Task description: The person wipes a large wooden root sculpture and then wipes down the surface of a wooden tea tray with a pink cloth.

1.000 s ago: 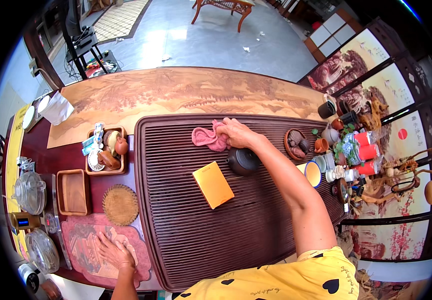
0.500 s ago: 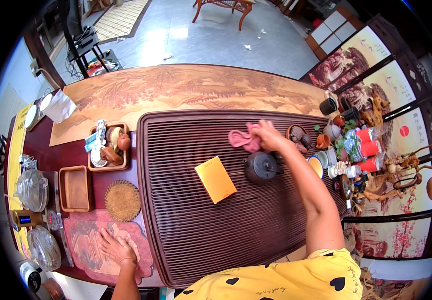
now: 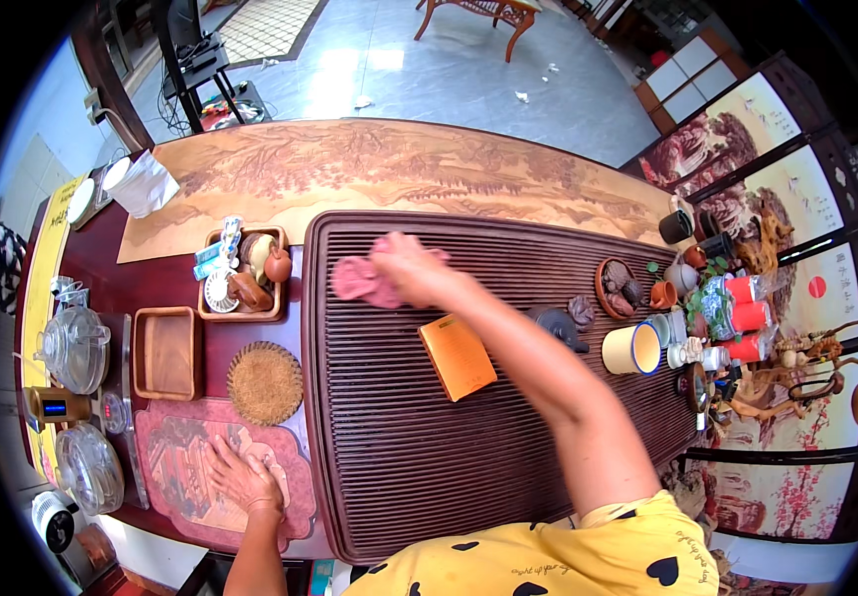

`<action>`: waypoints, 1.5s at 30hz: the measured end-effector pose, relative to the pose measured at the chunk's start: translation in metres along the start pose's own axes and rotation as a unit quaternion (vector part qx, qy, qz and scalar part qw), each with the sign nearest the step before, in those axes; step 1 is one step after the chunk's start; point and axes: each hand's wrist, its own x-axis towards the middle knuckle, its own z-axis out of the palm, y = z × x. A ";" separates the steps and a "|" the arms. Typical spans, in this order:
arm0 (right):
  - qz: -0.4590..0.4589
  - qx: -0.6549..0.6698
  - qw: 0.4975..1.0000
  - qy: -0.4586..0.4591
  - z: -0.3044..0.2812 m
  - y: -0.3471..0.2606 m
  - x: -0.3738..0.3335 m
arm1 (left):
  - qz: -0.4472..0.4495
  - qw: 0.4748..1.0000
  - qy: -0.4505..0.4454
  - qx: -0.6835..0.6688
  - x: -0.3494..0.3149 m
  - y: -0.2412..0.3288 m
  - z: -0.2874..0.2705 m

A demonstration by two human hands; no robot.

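My right hand (image 3: pixel 407 268) presses a crumpled pink cloth (image 3: pixel 367 282) onto the far left part of a dark slatted tea tray (image 3: pixel 429 477). Below that forearm lies an orange-yellow box (image 3: pixel 457 358) on the slats. A dark teapot (image 3: pixel 560 326) stands just right of the forearm, which hides part of it. My left hand (image 3: pixel 242 475) rests flat, fingers spread, on a reddish patterned mat (image 3: pixel 175 447) left of the tray. Above this hand sits a round brown woven pad (image 3: pixel 265 381).
A wooden tray of small tea things (image 3: pixel 242 276) and a square wooden tray (image 3: pixel 167 353) stand at left, beside glass pots (image 3: pixel 75 348). Along the right edge are an enamel mug (image 3: pixel 631 349), a bowl of dark lumps (image 3: pixel 620 286), red-lidded jars (image 3: pixel 750 317) and a folding screen (image 3: pixel 781 238).
My right hand has swept the pink cloth leftward across the far part of the tray. My left hand stays flat on the mat. The view has shifted slightly.
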 end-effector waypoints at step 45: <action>0.063 0.123 0.916 0.376 0.074 -0.114 0.007 | 0.007 1.000 0.007 -0.026 0.000 0.000 -0.004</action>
